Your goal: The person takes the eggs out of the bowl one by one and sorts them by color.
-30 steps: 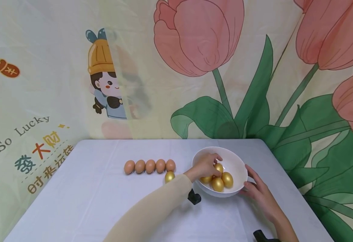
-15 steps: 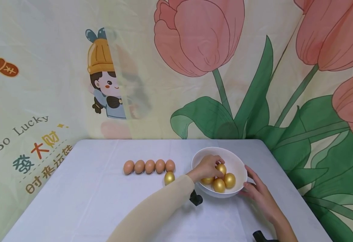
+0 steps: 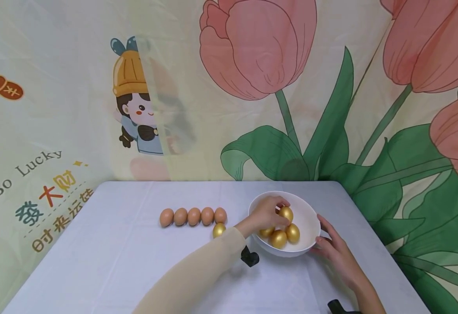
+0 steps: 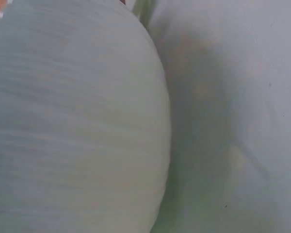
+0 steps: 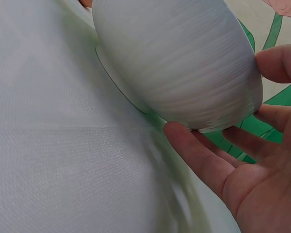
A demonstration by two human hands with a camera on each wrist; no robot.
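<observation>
In the head view, my left hand point(image 3: 269, 213) reaches into a white bowl point(image 3: 309, 220). Its fingers and thumb pinch a golden egg point(image 3: 286, 213) near the middle. Below that egg lie more golden eggs point(image 3: 278, 239), one partly covered by the hand. My right hand point(image 3: 336, 250) holds the bowl's right side. In the right wrist view, the fingers point(image 5: 199, 155) and thumb press against the bowl's outer wall point(image 5: 179, 58). The bowl's outside point(image 4: 77, 116) fills much of the left wrist view, where my left hand is hidden.
Several brown eggs point(image 3: 194, 216) stand in a row left of the bowl. Another golden egg point(image 3: 218, 230) sits just in front of the row's right end, partly behind my left sleeve point(image 3: 201, 266). A white cloth covers the table point(image 3: 107, 244); a printed backdrop point(image 3: 189, 87) hangs behind it.
The golden eggs in the bowl shifted slightly right, then back left. My left hand moved slightly with them, and the pinched egg now sits a little higher. My right hand stayed on the bowl.
</observation>
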